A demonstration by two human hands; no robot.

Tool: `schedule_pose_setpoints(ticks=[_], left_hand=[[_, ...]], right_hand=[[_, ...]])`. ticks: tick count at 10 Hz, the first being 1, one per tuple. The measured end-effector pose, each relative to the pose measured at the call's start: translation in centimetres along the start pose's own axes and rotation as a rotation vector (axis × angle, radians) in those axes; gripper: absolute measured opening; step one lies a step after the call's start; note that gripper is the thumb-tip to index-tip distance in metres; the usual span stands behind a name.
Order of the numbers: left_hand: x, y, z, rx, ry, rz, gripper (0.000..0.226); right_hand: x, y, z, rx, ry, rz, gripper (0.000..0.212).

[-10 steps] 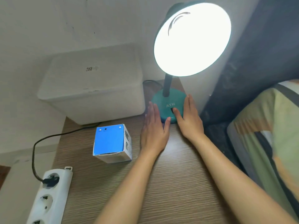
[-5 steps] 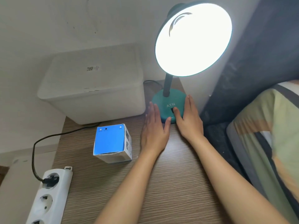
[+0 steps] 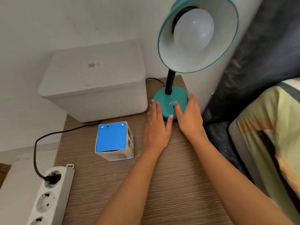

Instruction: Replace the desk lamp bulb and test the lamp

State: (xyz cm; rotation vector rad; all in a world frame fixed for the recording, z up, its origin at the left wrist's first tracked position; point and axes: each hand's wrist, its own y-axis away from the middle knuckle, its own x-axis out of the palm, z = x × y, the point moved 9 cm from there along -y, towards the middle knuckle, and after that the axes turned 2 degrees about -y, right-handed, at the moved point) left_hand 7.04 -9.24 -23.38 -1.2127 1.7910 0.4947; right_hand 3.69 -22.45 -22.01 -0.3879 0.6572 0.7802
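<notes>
Teal lamp base (image 3: 164,99) with white "ATN" lettering, teal-rimmed shade (image 3: 165,51) white inside, frosted white bulb (image 3: 194,30), upper right. Blue-topped white box (image 3: 112,138), centre. Pale grey bin (image 3: 97,88), upper left. Striped brown wood-grain desk (image 3: 170,184). White power strip (image 3: 48,195), black cable (image 3: 34,153), lower left.

We see a white lidded bin (image 3: 97,88) at the wall and a blue-topped carton (image 3: 113,140) on the wooden tabletop (image 3: 162,184).

Soft, even daylight filled the room; the bulb (image 3: 194,30) sat unlit (no glare). Faint shadows lay under both forearms on the counter (image 3: 162,184). Wide-angle bending curved the edges, slightly blurred.
</notes>
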Motion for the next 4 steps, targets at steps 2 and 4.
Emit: schedule_pose_setpoints(ticks=[2, 4], left_hand=[[-0.1, 0.1, 0.1, -0.016, 0.046, 0.006, 0.07], [-0.1, 1.1, 0.3, -0.026, 0.053, 0.035, 0.068]], right_hand=[[0.5, 0.3, 0.0, -0.03, 0.031, 0.07, 0.065], [0.9, 2.4, -0.4, -0.078, 0.04, 0.193, 0.064]])
